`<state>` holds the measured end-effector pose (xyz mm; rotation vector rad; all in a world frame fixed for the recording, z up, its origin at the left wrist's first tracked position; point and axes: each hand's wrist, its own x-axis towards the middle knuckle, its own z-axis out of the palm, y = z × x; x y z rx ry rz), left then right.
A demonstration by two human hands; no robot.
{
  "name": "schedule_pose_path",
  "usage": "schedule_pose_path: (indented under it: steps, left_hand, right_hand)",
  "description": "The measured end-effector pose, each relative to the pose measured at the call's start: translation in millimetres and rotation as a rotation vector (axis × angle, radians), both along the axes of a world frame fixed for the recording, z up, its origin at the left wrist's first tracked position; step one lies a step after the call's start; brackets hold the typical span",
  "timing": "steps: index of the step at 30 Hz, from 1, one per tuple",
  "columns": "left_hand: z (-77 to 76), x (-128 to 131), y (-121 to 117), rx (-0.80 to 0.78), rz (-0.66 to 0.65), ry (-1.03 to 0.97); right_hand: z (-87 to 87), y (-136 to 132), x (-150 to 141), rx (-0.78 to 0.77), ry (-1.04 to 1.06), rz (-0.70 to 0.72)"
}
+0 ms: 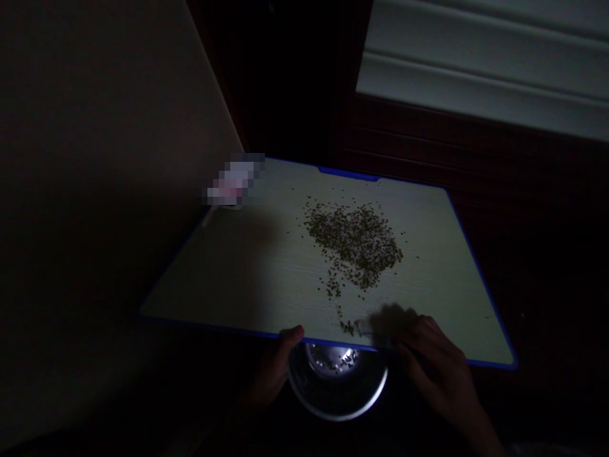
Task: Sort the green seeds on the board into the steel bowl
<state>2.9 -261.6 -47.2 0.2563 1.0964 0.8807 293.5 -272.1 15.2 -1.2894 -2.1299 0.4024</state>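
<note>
A pale board [209,279] with a blue rim lies before me, perhaps a cutting board. Small dark seeds or grains [354,238] form a loose heap on it, and a thin trail runs to its front edge. My left hand [278,365] grips that edge, thumb on top and fingers hidden underneath. My right hand [435,362] is closed at the edge on a small, thin, pale piece [368,327], too dim to name, whose end is beside the last grains. Below the edge is a shiny metal bowl [339,419] with some grains inside, partly covered by the board.
A pixelated flat object [233,181] lies on the board's far left corner. At the left rises a plain pale surface [143,95]. Dark wood [404,130] and white slatted panels [476,63] are behind the board. The light is very low.
</note>
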Motion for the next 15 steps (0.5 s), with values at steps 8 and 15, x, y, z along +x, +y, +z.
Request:
schedule_pose_path:
  steps: [8,15]
  left_hand:
    - [-6.0,-1.5,-0.4,0.042,-0.010,-0.053]
    - [-6.2,-2.6,-1.3,0.067,-0.023,-0.029]
  right_hand:
    - [5.3,-1.1,-2.4,-0.043,0.028,0.027]
    - [3.3,-2.7,-0.9,-0.060,0.057,0.075]
